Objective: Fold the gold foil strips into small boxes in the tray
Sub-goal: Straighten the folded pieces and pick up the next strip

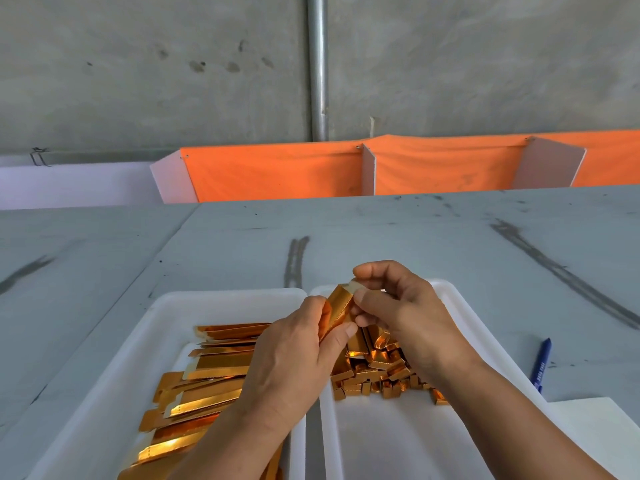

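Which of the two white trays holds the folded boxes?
The right tray, on the side of the blue pen: a heap of small folded boxes lies in it. The left tray holds flat, unfolded gold strips.

On my feed I see a grey, scuffed bench [415,233]. A dark double streak [296,261] runs from its middle toward the far edge, and a longer streak [561,271] slants across its right side. A seam [166,254] cuts diagonally through the left part. Two white trays sit side by side at the near edge, almost touching: the left tray [166,301] and the right tray [460,303]. A blue pen [541,365] lies just beside the right tray, toward the right edge. A white sheet [595,431] lies at the near right corner, close by the pen's near tip.
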